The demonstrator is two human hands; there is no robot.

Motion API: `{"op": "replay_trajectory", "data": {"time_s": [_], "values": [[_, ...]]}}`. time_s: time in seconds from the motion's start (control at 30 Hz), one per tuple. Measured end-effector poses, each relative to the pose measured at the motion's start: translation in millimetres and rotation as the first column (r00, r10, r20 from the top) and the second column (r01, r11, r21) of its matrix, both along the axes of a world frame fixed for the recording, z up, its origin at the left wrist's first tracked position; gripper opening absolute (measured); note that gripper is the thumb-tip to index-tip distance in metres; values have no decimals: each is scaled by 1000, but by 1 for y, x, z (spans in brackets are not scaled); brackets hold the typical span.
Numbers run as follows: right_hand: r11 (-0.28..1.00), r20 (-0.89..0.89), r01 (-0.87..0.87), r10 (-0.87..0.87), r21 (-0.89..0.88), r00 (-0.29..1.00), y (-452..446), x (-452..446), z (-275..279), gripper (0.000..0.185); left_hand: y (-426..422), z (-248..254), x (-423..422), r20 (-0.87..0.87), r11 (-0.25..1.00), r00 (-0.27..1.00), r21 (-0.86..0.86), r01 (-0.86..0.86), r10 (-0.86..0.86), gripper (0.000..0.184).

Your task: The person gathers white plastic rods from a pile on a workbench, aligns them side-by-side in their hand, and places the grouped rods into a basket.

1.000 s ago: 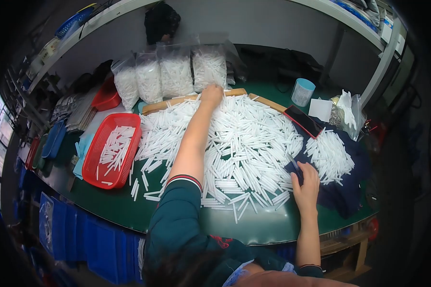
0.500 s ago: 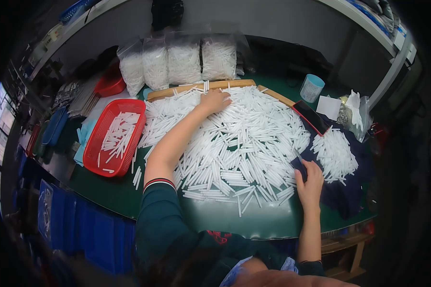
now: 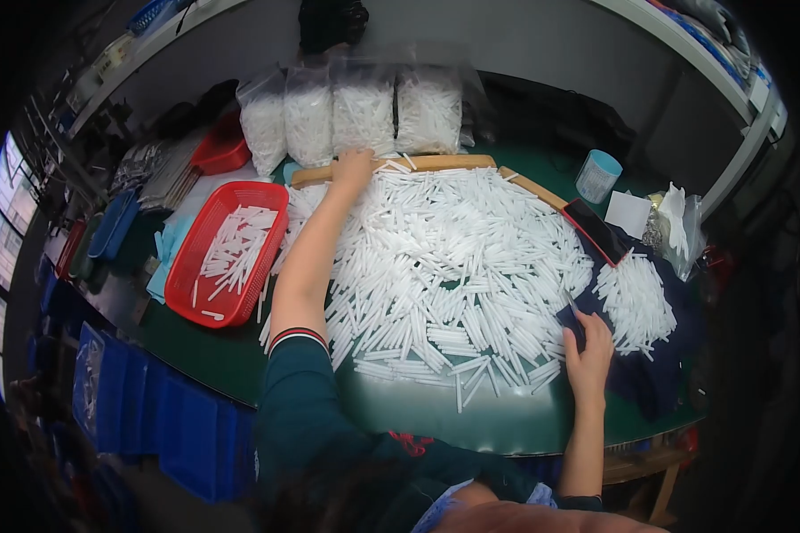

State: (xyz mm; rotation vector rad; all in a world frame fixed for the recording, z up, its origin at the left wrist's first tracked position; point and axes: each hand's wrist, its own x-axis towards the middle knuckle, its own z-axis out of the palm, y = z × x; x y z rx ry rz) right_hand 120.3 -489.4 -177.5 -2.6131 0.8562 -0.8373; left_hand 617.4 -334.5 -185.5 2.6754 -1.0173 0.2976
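Note:
A wide pile of short white plastic tubes [image 3: 453,240] covers the green table. My left hand [image 3: 353,169] is at the pile's far left edge, over the curved wooden strip [image 3: 444,163]; its fingertips are bent down and hard to make out. At the pile's right side my right hand [image 3: 588,355] is closed on a slim pointed tool [image 3: 572,303], whose grip is mostly hidden. A smaller heap of white tubes [image 3: 636,302] lies on dark blue cloth [image 3: 653,382] just beyond it.
Left of the pile stands a red basket [image 3: 176,271] with some tubes inside. Filled clear bags [image 3: 362,111] line the back. A phone [image 3: 597,233], a light-blue-topped canister [image 3: 598,178] and a white card [image 3: 628,214] sit at the right. Blue bins [image 3: 187,417] are below.
My left hand has moved left and away from me, from the top of the pile to the wooden strip. My right hand stays beside the pile. The view has shifted slightly.

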Motion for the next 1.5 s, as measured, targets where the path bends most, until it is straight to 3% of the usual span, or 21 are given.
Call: {"op": "replay_trajectory", "data": {"time_s": [0.03,0.13,0.27,0.33,0.37,0.43,0.47,0.53,0.67,0.73,0.87,0.93,1.03,1.13,1.2,1.27,1.4,1.43,1.5], "values": [[1000,-7,1,-1,1,1000,0,0,1,35,-1,-4,5,105,994,989,-36,-104,108,23],[1000,-10,-8,8,-14,1000,-2,0,0,33,-4,-16,11,12,985,994,-134,-109,112,22],[1000,-3,-15,15,-12,1000,0,-1,2,32,1,-5,2,25,988,995,-130,-88,92,21],[1000,5,-9,9,-16,1000,1,0,3,31,1,17,0,-188,990,979,105,96,-75,21],[1000,10,-15,15,-8,1000,2,0,5,31,1,32,-5,-188,989,979,107,98,-76,21],[1000,13,-19,19,2,1000,3,0,6,31,-5,55,-16,-436,962,886,134,239,-160,24],[1000,15,-23,23,-1,1000,2,0,6,31,-12,55,-18,-436,961,886,135,240,-160,24],[1000,20,-22,22,-4,1000,3,0,6,31,-31,48,-22,-215,973,962,118,198,-170,25],[1000,26,-12,12,-8,1000,2,-1,6,31,-65,6,-12,-44,975,977,69,211,-208,24],[1000,34,-10,10,-9,999,2,-1,5,31,-67,-5,-18,81,970,977,-128,205,-196,24],[999,50,-39,39,-14,998,1,-1,5,29,-57,2,-22,17,978,979,-41,205,-205,29],[999,50,-44,44,-9,998,1,-2,3,28,-45,8,-28,-33,975,986,146,166,-163,28],[998,72,-49,52,-31,996,0,0,2,26,-20,9,-47,-35,950,993,289,116,-110,33],[997,52,-69,71,-39,996,1,0,4,25,-2,16,-75,-33,952,988,266,152,-148,37],[996,43,-77,79,-41,996,-2,0,1,26,1,26,-87,-59,913,979,354,202,-193,39],[997,81,-47,52,-63,995,-2,0,-1,25,6,40,-106,-308,909,927,282,306,-216,39],[997,172,-39,49,-65,984,-4,-1,-4,27,19,67,-119,-536,827,787,262,498,-304,41],[997,193,-45,55,-58,980,-8,-2,-7,29,28,74,-125,-539,827,786,262,498,-302,41],[998,254,-53,61,-38,965,-5,-2,-2,29,52,85,-138,-319,829,871,306,469,-375,49]]}}
